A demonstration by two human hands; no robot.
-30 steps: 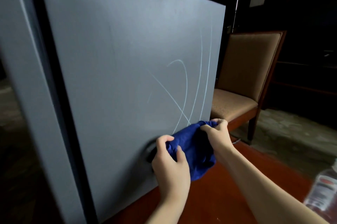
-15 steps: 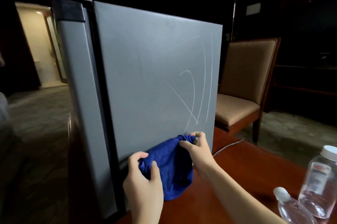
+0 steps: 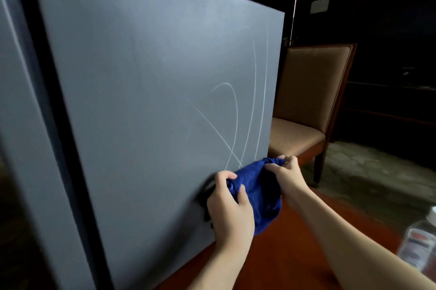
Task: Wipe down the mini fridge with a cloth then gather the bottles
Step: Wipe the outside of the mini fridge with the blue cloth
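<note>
two hands [image 3: 230, 209] [image 3: 286, 177] pinch one blue cloth [image 3: 259, 192]; one blurred bottle [image 3: 417, 246], perhaps more.

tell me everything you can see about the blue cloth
The blue cloth is deep blue, soft-looking fabric, bunched and wrinkled. The left hand and right hand each grip an end, and it sags between them. It is low beside the mini fridge side panel, above the wooden table.
</note>
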